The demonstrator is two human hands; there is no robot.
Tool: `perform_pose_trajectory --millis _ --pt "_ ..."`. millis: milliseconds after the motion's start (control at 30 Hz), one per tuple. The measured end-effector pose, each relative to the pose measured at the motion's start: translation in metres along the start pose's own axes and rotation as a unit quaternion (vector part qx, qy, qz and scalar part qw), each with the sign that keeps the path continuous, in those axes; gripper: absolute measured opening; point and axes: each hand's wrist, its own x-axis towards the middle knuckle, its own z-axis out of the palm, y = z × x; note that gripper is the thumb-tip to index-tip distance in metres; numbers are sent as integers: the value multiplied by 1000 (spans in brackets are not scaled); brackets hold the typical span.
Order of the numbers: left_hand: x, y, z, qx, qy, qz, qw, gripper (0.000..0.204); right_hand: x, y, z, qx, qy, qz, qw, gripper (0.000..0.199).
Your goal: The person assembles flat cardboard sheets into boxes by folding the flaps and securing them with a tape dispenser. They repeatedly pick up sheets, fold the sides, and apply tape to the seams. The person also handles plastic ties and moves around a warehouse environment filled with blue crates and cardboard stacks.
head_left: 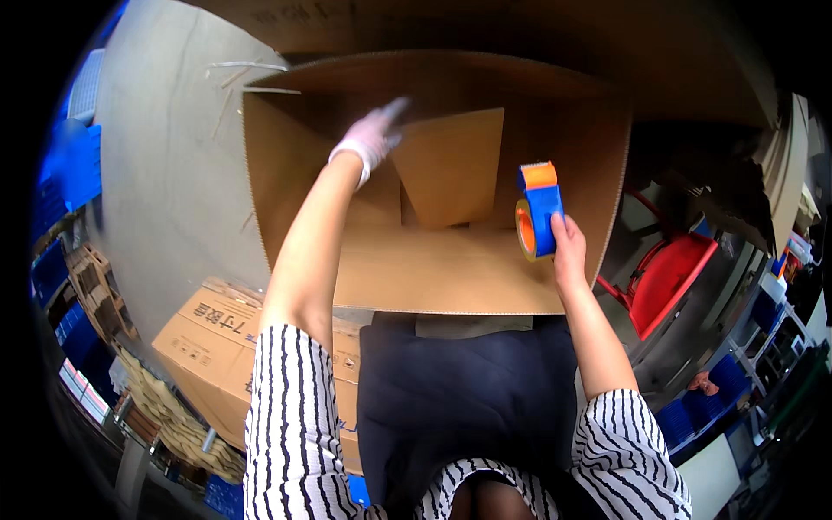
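Note:
In front of me stands a large open cardboard box. Inside it a loose cardboard piece leans at a slant. My left hand, in a white glove with greyish fingertips, reaches over the box beside the upper left edge of that piece. Motion smears its fingers, so I cannot tell whether they touch or grip it. Over the right part of the box, my right hand grips a blue and orange tape dispenser with a tape roll in it.
A closed, printed carton sits at the near left. To the right of the box is a red chair. Thin pale strips lie on the grey floor. Blue crates stand at the far left, and a cluttered rack is on the right.

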Motion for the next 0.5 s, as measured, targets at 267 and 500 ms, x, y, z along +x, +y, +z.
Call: perform_pose_trajectory --millis 267,500 --pt "31 -109 159 -69 96 -291 949 76 173 83 48 -256 116 54 958 62" --pt "-10 -142 204 -189 -8 -364 912 103 157 84 103 -231 202 44 951 55"
